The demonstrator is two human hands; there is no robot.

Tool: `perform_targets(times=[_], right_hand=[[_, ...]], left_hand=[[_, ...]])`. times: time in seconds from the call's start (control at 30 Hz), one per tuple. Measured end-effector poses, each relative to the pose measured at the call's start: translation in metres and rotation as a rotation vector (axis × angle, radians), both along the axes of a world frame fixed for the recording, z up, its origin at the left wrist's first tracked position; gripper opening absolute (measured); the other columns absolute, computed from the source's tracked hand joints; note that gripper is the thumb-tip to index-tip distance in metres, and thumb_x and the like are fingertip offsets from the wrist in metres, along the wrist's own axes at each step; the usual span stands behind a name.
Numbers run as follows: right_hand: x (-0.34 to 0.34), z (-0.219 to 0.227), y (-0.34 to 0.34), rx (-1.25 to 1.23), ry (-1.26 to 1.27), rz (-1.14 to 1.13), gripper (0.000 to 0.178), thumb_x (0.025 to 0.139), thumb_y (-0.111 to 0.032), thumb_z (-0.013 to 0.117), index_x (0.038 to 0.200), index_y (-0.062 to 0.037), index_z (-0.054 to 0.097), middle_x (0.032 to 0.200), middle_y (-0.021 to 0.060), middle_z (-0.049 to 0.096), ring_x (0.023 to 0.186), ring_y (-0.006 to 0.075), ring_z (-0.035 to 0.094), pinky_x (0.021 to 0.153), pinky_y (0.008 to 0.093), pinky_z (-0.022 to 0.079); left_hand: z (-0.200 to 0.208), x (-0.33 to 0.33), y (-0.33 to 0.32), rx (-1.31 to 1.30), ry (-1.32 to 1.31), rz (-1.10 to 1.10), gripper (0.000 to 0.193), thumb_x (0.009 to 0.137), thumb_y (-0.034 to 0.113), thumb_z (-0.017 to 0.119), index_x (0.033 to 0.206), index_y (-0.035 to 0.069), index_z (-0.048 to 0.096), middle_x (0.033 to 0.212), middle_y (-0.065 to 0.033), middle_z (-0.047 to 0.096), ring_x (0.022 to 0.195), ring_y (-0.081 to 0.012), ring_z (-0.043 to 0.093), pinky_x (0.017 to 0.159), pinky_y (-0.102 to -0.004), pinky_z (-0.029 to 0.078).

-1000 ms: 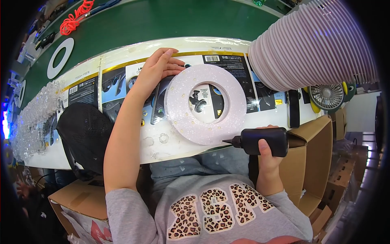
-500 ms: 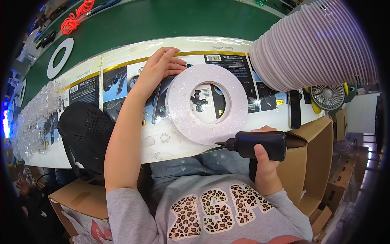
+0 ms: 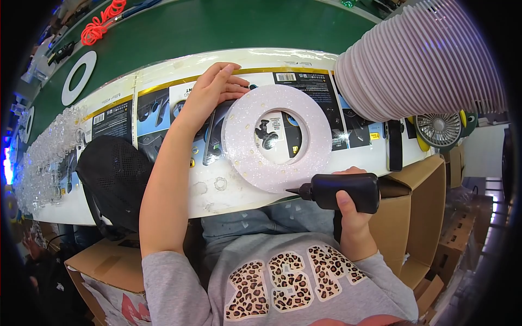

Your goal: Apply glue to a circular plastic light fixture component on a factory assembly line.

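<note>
A flat white ring (image 3: 239, 157) with a glittery surface and small yellowish spots lies in front of me; it looks like one or more discs stacked. My left hand (image 3: 215, 89) rests at the ring's far left edge, its fingers stretched out and their tips close against the rim. Wrapped in my right hand (image 3: 354, 220) is a black squeeze bottle (image 3: 345, 193), lying sideways with its thin pointed nozzle aimed left. The nozzle tip is over or at the near edge of the ring; whether it touches cannot be seen.
A tall leaning stack of similar rings (image 3: 402, 65) rises at the right, beside a small fan (image 3: 439, 129). At the left sit a black mesh cap (image 3: 114, 176) and a heap of clear plastic pieces (image 3: 46, 163). Another ring (image 3: 70, 93) lies on the green surface (image 3: 217, 32). Cardboard boxes (image 3: 103, 255) flank me.
My right hand and the bottle have shifted slightly left and away from me, the nozzle moving along the ring's near edge. My left hand has hardly moved.
</note>
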State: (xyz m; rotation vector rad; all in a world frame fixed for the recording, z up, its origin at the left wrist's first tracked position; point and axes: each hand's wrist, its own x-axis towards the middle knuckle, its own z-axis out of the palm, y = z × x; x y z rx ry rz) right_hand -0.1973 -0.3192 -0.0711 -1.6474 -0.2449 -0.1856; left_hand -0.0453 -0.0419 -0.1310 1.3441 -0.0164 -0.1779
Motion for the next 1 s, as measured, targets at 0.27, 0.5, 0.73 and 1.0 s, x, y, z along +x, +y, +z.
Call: perform_targets(times=[0.27,0.5,0.73,1.0], right_hand=[[0.001,-0.004,-0.004,-0.043,-0.02,-0.007,0.022,0.076,-0.007,0.069,0.093,0.0049,0.063,0.085,0.0141,0.066,0.076,0.0187,0.064,0.071,0.0284,0.051],[0.005,-0.016,-0.004,0.131,0.068,-0.139,0.019,0.082,-0.01,0.064,0.097,0.0022,0.062,0.088,0.009,0.065,0.08,0.0148,0.062,0.074,0.0288,0.051],[0.039,-0.025,-0.011,0.779,0.497,-0.293,0.034,0.09,-0.029,0.056,0.116,-0.0073,0.053,0.106,0.006,0.06,0.09,0.0169,0.059,0.077,0.03,0.049],[0.067,-0.04,-0.054,1.375,0.759,0.081,0.035,0.092,-0.036,0.053,0.101,-0.0031,0.058,0.065,-0.0004,0.046,0.056,0.0087,0.035,0.053,0.0222,0.029]], left_hand=[[0.001,-0.001,-0.001,0.004,0.0,0.004,0.037,0.1,0.029,0.039,0.12,0.0,0.049,0.101,-0.0166,0.062,0.091,-0.0164,0.062,0.085,-0.0275,0.051],[0.004,-0.002,0.0,0.015,0.01,0.003,0.037,0.1,0.029,0.039,0.121,0.0,0.049,0.101,-0.0174,0.062,0.091,-0.0178,0.063,0.085,-0.028,0.051],[0.019,-0.006,0.001,-0.009,-0.004,0.021,0.038,0.099,0.031,0.041,0.121,0.0,0.048,0.103,-0.0185,0.062,0.093,-0.0214,0.064,0.083,-0.0292,0.052],[0.09,-0.026,-0.006,0.211,-0.327,0.095,0.037,0.102,0.024,0.034,0.113,-0.005,0.053,0.1,-0.0185,0.064,0.093,-0.0221,0.065,0.086,-0.0299,0.052]])
